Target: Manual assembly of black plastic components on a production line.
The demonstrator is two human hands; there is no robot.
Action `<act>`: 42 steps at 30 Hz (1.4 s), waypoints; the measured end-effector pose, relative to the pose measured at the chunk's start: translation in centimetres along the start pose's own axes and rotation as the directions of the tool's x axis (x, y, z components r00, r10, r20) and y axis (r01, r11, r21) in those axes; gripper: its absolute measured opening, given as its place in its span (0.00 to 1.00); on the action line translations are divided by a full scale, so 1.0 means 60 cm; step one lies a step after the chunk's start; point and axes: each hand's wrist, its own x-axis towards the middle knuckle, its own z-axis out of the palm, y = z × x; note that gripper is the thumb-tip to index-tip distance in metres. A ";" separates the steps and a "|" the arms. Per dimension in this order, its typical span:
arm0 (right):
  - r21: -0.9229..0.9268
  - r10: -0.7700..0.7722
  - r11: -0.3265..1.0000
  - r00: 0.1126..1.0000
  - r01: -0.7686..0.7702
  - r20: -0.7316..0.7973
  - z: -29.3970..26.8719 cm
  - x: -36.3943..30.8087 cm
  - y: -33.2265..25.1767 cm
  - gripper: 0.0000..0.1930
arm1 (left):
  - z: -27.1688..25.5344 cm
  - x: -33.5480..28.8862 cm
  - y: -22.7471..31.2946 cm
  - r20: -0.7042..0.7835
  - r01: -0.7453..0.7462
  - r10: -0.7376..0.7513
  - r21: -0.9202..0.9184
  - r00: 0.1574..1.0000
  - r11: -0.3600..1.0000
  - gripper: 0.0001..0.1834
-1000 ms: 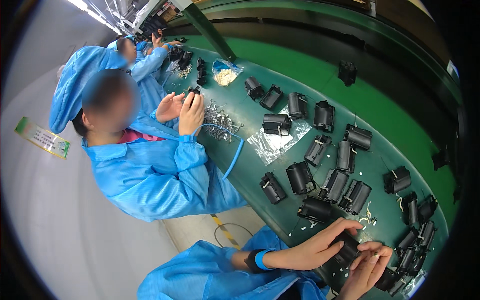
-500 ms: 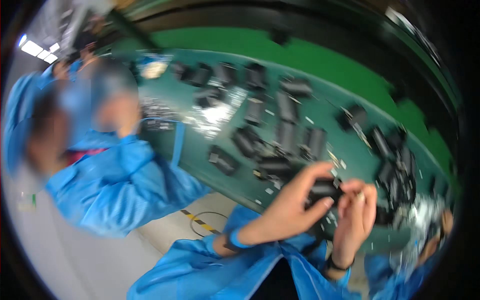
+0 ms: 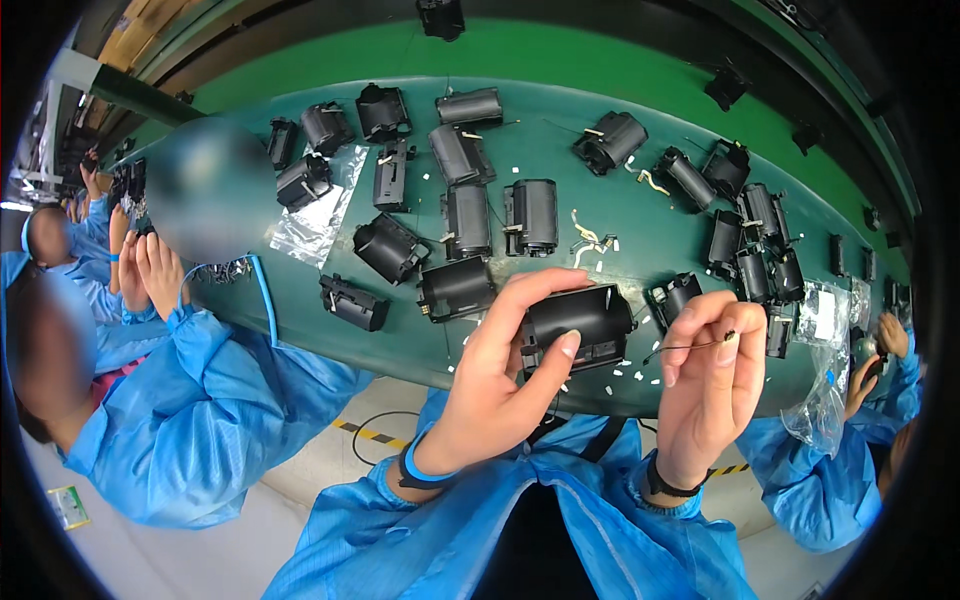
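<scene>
In my left hand (image 3: 500, 375) is a black plastic housing (image 3: 580, 318) with a curved, barrel-like side. The thumb presses its near edge while the fingers wrap behind it. My right hand (image 3: 712, 385) is raised just to the right, apart from the housing. Its thumb and index finger pinch a thin dark wire (image 3: 688, 347) with a tiny black piece at the fingertips. The wire's free end points left toward the housing. Beyond my right fingers lies another black housing (image 3: 677, 296), partly hidden.
Several black housings (image 3: 466, 222) cover the green table (image 3: 540, 110), along with white scraps and cream-coloured strips (image 3: 592, 240). Clear plastic bags (image 3: 815, 400) lie at the right. A co-worker's blue sleeve (image 3: 215, 400) is close on my left; another person sits at the right.
My hands have come apart: the left has shifted left with the housing, and the right now holds the wire clear of it. The view has turned and grown sharper.
</scene>
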 end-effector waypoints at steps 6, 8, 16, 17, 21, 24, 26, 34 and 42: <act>-0.099 -0.102 0.988 0.977 0.122 0.188 0.025 0.015 0.021 0.08 | -0.017 -0.015 0.015 -0.070 0.082 -0.073 0.134 0.995 0.988 0.35; -0.059 -0.117 0.989 0.959 0.137 0.259 0.046 0.008 0.019 0.09 | -0.014 -0.014 0.021 -0.020 0.159 -0.160 -0.007 0.987 0.987 0.44; -0.101 -0.021 0.992 0.907 0.069 0.421 0.027 -0.005 0.040 0.12 | -0.009 -0.009 0.003 0.193 0.047 -0.068 0.111 0.979 0.993 0.54; -0.050 -0.006 0.998 0.904 0.030 0.428 0.028 -0.003 0.041 0.12 | -0.008 -0.011 0.000 0.235 0.017 -0.056 0.163 0.970 0.986 0.54; 0.044 -0.027 0.999 0.941 0.013 0.339 0.041 -0.003 0.046 0.10 | 0.003 -0.006 0.001 0.254 0.165 -0.191 0.121 0.948 0.979 0.53; 0.112 -0.035 0.994 0.952 0.001 0.305 0.033 -0.001 0.053 0.07 | 0.015 -0.010 -0.011 0.198 0.119 -0.130 0.064 0.972 0.991 0.52; 0.193 -0.036 0.981 0.969 -0.012 0.243 0.038 0.002 0.047 0.06 | 0.017 -0.008 -0.010 0.238 0.190 -0.192 0.031 0.952 0.981 0.52; 0.232 -0.073 0.964 0.969 0.129 -0.235 0.059 0.027 0.026 0.10 | 0.019 -0.051 -0.020 0.290 0.445 -0.337 -0.577 0.895 0.685 0.48; -0.058 -0.235 0.971 0.870 0.233 -0.434 0.082 0.030 0.022 0.13 | 0.115 -0.041 -0.039 -0.103 0.178 -0.307 -0.627 0.946 0.758 0.25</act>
